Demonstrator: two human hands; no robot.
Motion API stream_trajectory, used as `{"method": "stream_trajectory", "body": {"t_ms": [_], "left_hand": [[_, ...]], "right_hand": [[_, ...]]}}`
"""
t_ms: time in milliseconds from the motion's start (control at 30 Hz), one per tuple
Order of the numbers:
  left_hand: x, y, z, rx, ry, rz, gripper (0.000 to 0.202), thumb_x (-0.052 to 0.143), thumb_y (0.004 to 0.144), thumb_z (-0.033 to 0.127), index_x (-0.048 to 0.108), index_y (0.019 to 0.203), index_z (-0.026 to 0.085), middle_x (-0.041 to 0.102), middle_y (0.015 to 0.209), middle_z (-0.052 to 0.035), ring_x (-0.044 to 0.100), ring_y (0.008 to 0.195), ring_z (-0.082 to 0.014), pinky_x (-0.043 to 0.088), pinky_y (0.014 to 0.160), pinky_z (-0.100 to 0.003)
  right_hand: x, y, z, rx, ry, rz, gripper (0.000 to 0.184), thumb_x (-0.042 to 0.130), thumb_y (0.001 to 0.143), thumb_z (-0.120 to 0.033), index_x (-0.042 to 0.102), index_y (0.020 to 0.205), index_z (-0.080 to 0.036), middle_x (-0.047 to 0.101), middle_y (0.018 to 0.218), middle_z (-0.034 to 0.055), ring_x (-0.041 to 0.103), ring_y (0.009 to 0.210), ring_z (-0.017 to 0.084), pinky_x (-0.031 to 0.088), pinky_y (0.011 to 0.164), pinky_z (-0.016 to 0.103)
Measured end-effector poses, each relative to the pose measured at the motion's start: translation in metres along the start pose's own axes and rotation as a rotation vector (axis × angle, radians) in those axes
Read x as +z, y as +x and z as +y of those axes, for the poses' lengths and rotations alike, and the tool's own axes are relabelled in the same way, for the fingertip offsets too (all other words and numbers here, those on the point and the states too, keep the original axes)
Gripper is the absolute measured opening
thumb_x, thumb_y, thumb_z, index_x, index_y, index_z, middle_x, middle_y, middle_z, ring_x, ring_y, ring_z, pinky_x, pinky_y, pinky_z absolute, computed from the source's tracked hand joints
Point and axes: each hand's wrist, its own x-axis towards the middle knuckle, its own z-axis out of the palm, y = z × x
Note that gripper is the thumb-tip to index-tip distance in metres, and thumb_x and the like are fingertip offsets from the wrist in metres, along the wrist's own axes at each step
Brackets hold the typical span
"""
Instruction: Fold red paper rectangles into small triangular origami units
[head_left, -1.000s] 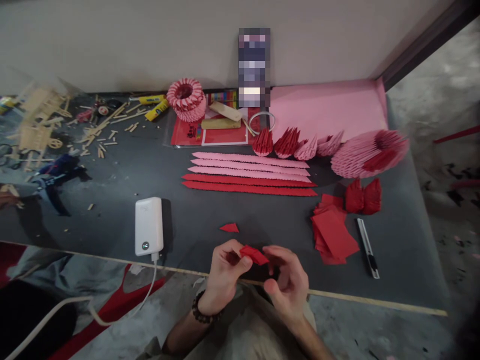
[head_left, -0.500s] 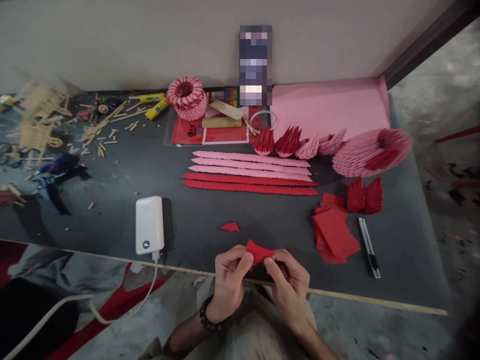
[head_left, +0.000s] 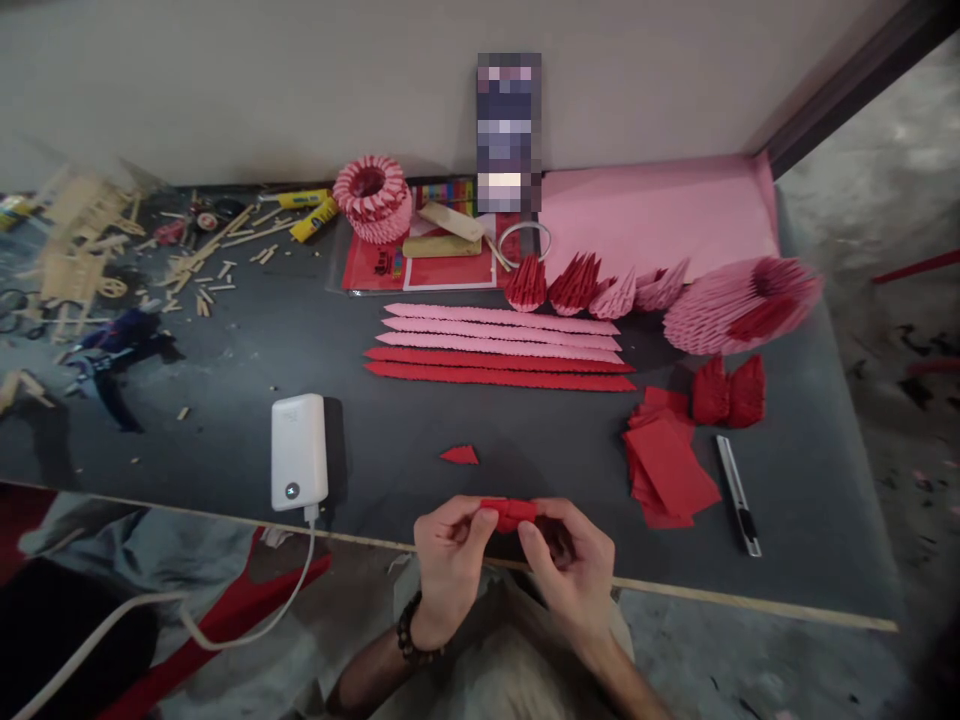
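Note:
Between my two hands, close to the table's front edge, is a small folded piece of red paper (head_left: 510, 514). My left hand (head_left: 454, 555) pinches its left end with thumb and fingers, and a beaded bracelet circles that wrist. Its right end is gripped by my right hand (head_left: 570, 560), thumb on the near side. A small pointed red paper piece (head_left: 460, 455) lies on the table just beyond my hands. To the right lies a loose stack of red paper rectangles (head_left: 667, 465), beside a utility knife (head_left: 738, 497).
Pink strips (head_left: 502, 322) and red strips (head_left: 499, 376) lie across the middle. Behind them stand a round paper basket (head_left: 373, 200), a phone (head_left: 508, 130) and a pink folded-paper form (head_left: 739, 305). A white power bank (head_left: 298, 452) with a cable sits left, with wooden sticks (head_left: 217, 245) beyond.
The red paper, earlier tilted with a raised left corner, now lies level and folded narrower between my fingers. A hand at the far left edge has gone out of view.

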Motion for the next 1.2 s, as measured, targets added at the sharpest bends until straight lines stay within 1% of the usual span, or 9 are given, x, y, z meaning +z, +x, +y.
{"method": "stream_trajectory", "body": {"t_ms": [167,267,467,700,800,933,1100,1167,1200], "left_hand": [[0.005,-0.006,0.002,0.01,-0.049,0.001,0.019,0.068,0.093,0.037,0.081,0.095,0.023,0.082,0.087,-0.0073,0.076,0.078,-0.0274,0.065,0.074,-0.044],[0.006,-0.004,0.006,0.027,-0.054,-0.068,0.015,0.07,0.092,0.037,0.081,0.096,0.027,0.082,0.091,-0.007,0.077,0.08,-0.0286,0.066,0.076,-0.047],[0.007,0.001,0.009,-0.036,-0.017,-0.058,0.022,0.082,0.081,0.037,0.08,0.097,0.022,0.082,0.086,-0.0072,0.077,0.074,-0.0269,0.067,0.073,-0.043],[0.005,0.006,0.006,-0.043,-0.038,-0.141,0.014,0.08,0.083,0.035,0.083,0.091,0.025,0.083,0.087,-0.006,0.078,0.08,-0.0297,0.067,0.074,-0.047],[0.006,0.008,0.01,-0.067,-0.07,-0.162,0.009,0.077,0.086,0.034,0.083,0.088,0.028,0.082,0.083,-0.0044,0.077,0.074,-0.0276,0.066,0.071,-0.045],[0.009,0.007,0.015,-0.125,-0.143,-0.112,0.012,0.077,0.086,0.034,0.082,0.088,0.023,0.08,0.081,-0.0057,0.075,0.069,-0.0243,0.065,0.068,-0.041],[0.009,0.006,0.014,-0.128,-0.133,-0.119,0.017,0.075,0.088,0.036,0.082,0.086,0.02,0.08,0.078,-0.0065,0.074,0.069,-0.0236,0.063,0.067,-0.037],[0.007,0.008,0.013,-0.12,-0.13,-0.123,0.02,0.076,0.087,0.038,0.082,0.084,0.019,0.079,0.074,-0.0066,0.072,0.065,-0.0231,0.061,0.064,-0.036],[0.007,0.009,0.012,-0.121,-0.131,-0.127,0.021,0.076,0.087,0.039,0.082,0.084,0.019,0.078,0.072,-0.0067,0.071,0.063,-0.0229,0.06,0.062,-0.036]], "right_hand": [[0.002,-0.001,-0.001,-0.052,0.065,0.097,0.008,0.072,0.085,-0.028,0.07,0.089,-0.021,0.067,0.07,-0.0025,0.055,0.052,0.009,0.045,0.046,0.02],[0.001,-0.002,0.0,-0.031,0.027,0.135,0.006,0.072,0.085,-0.026,0.07,0.085,-0.021,0.066,0.069,-0.003,0.055,0.053,0.009,0.046,0.048,0.019],[-0.001,-0.003,0.001,0.012,0.023,0.074,0.012,0.072,0.084,-0.027,0.068,0.078,-0.018,0.061,0.062,-0.0041,0.048,0.05,0.007,0.039,0.045,0.02],[0.0,-0.003,0.002,0.037,0.069,0.114,0.009,0.074,0.083,-0.022,0.07,0.091,-0.02,0.072,0.077,-0.0012,0.065,0.062,0.012,0.052,0.055,0.022],[0.001,-0.003,0.002,-0.053,0.038,0.14,0.013,0.075,0.081,-0.018,0.071,0.092,-0.022,0.072,0.079,-0.0009,0.067,0.065,0.013,0.051,0.053,0.022],[-0.002,-0.002,0.006,-0.29,-0.084,0.16,0.025,0.076,0.077,-0.009,0.073,0.095,-0.026,0.075,0.086,0.0002,0.071,0.073,0.016,0.057,0.057,0.026],[-0.013,-0.004,0.024,-0.595,-0.33,0.121,0.055,0.074,0.075,-0.002,0.073,0.12,-0.035,0.081,0.1,0.0018,0.078,0.083,0.021,0.067,0.074,0.034],[-0.018,-0.005,0.031,-0.637,-0.357,0.057,0.06,0.074,0.075,-0.003,0.072,0.124,-0.037,0.082,0.104,0.0023,0.08,0.087,0.023,0.068,0.078,0.036],[-0.02,-0.005,0.033,-0.568,-0.299,0.065,0.058,0.075,0.073,-0.003,0.075,0.12,-0.039,0.082,0.103,0.0011,0.08,0.087,0.024,0.068,0.079,0.035]]}}
